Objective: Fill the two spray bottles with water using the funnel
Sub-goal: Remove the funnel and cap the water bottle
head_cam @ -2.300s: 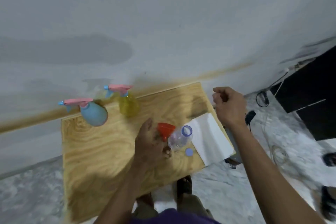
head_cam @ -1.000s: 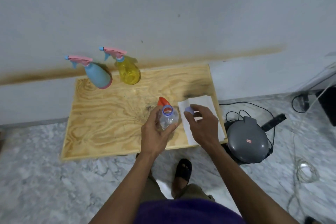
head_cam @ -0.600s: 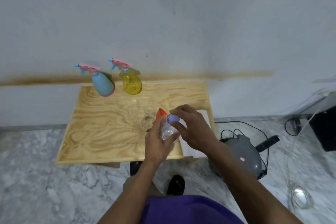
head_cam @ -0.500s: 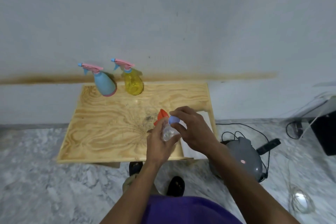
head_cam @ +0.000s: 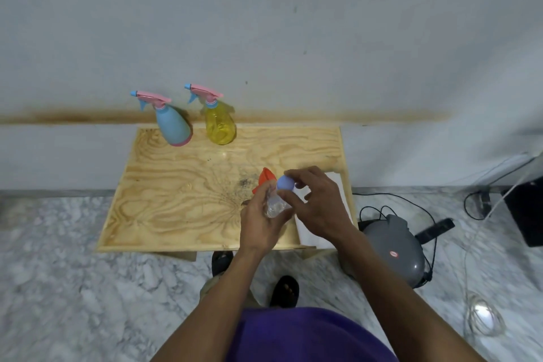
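Note:
A blue spray bottle (head_cam: pixel 173 126) and a yellow spray bottle (head_cam: pixel 219 123), both with pink trigger heads on, stand upright at the back of the wooden table (head_cam: pixel 182 194) by the wall. My left hand (head_cam: pixel 261 223) grips a clear plastic water bottle (head_cam: pixel 274 204) above the table's front right. My right hand (head_cam: pixel 317 206) pinches the blue cap (head_cam: pixel 285 183) on that bottle's neck. The orange funnel (head_cam: pixel 266 178) lies on the table just behind my hands, partly hidden by them.
A white paper towel (head_cam: pixel 338 182) lies at the table's right edge under my right hand. On the marble floor to the right sit a grey appliance (head_cam: pixel 396 253) with black cables and a black box (head_cam: pixel 526 211). My feet are below the front edge.
My right hand picked the blue cap off the table and brought it onto the neck of the water bottle held by my left hand. The spray bottles have not moved.

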A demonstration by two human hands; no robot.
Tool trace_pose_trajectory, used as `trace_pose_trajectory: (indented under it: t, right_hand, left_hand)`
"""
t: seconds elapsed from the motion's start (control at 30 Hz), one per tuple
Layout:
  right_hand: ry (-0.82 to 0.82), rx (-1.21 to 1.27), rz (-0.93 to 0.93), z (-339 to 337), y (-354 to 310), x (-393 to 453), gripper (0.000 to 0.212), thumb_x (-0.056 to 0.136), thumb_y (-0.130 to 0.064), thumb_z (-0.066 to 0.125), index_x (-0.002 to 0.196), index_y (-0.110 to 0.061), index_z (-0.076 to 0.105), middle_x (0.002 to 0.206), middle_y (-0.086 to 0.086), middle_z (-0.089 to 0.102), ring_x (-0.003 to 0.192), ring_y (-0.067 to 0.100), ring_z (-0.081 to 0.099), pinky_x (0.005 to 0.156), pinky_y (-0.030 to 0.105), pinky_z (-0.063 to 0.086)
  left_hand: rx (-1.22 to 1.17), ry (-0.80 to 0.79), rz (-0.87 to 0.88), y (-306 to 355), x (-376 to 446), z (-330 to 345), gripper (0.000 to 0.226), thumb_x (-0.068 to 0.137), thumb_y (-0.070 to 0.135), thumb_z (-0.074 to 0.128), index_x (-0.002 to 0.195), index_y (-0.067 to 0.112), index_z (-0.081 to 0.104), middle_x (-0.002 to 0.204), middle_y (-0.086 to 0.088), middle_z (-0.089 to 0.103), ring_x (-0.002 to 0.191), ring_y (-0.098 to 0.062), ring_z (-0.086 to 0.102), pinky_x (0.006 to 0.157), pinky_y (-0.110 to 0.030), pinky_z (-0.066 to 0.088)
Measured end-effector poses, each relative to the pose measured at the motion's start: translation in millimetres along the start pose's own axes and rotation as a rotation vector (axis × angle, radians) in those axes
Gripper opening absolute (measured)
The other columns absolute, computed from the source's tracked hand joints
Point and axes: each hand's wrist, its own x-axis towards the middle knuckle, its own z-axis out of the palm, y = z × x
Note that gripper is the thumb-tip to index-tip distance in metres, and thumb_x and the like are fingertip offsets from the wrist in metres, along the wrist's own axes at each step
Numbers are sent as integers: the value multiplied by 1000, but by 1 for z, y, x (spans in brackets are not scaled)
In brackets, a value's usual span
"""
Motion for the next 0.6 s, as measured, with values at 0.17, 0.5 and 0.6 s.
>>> trace_pose_trajectory:
  t: [0.17,0.5,0.6]
  right_hand:
    - [-13,55,33,0,0,1,41,86,-34,77,124,-25,67,117,-8,61,95,7,60,73,18,45]
    - [83,217,172,6,0,-1,31,79,-34,83,107,-34,70,108,-28,62,100,1,61,79,25,49]
    - [109,242,214,9,1,-2,33,76,-39,85,102,-39,66,106,-23,65,100,0,60,76,25,51]
  left_hand:
    - [-4,10,-1,-1,2,0,63,74,34,85,130,32,57,112,14,72,104,-1,67,90,-41,57]
    - [-24,-10,-3,2,2,-1,64,74,31,86,132,27,57,113,17,71,106,-1,67,93,-36,57]
    - [-20,-10,-21,1,0,-1,65,75,32,85,133,28,57,116,18,70,109,-1,66,95,-39,56]
